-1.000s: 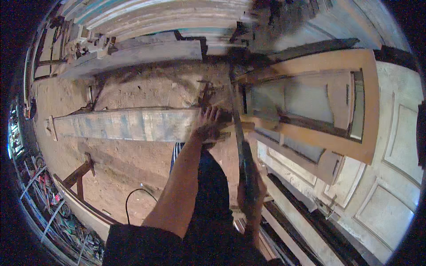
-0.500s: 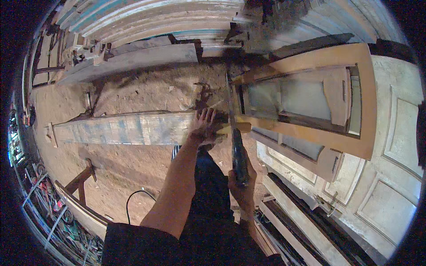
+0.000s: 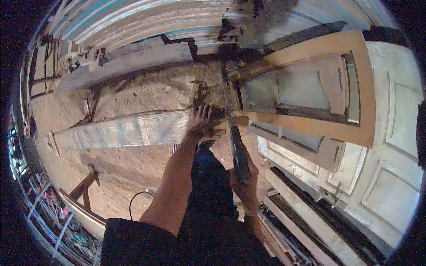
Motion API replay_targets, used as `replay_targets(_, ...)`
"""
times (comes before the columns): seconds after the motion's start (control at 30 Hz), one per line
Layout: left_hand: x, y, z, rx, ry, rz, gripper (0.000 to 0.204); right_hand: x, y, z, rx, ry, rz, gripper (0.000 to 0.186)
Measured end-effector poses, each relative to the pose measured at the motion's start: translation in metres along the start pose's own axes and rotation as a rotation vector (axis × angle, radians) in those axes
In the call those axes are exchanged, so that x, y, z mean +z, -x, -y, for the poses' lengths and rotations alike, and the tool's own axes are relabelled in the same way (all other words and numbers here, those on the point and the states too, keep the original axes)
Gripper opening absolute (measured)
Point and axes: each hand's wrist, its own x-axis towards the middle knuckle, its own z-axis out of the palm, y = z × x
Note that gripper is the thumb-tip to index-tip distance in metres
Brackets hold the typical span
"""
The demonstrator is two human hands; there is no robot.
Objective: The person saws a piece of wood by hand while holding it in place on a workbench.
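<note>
My left hand (image 3: pixel 198 120) lies on the right end of a long weathered board (image 3: pixel 120 129), with its fingers stretched out toward the far side. Wrapped round the dark handle (image 3: pixel 240 162) of a handsaw is my right hand (image 3: pixel 245 184). The saw's thin blade (image 3: pixel 227 104) points away from me and is seen nearly edge-on. It crosses a narrow piece of wood (image 3: pixel 241 120) just right of my left hand. Shadow hides where the blade meets the wood.
Framed panels (image 3: pixel 310 113) and a white panelled door (image 3: pixel 395 102) stand on the right. Stacked planks (image 3: pixel 146 22) fill the far side. Long timbers (image 3: pixel 306 213) lie at the lower right. A rack of metal bars and cords (image 3: pixel 53 217) stands at the lower left.
The whole view has shifted slightly. My right hand still grips the handsaw, whose handle sits at a slightly different slant. The left hand stays on the board's end.
</note>
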Motion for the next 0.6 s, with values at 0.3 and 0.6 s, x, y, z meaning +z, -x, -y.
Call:
replay_targets(0.3,0.005,-0.001,0.001,-0.035,-0.075,0.077,0.104,0.000,0.022,-0.001,-0.031,0.018,-0.003,0.053)
replay_targets(0.6,-0.014,-0.009,-0.011,-0.042,0.016,0.107,0.114,-0.015,0.057,0.028,0.019,0.037,-0.047,0.050)
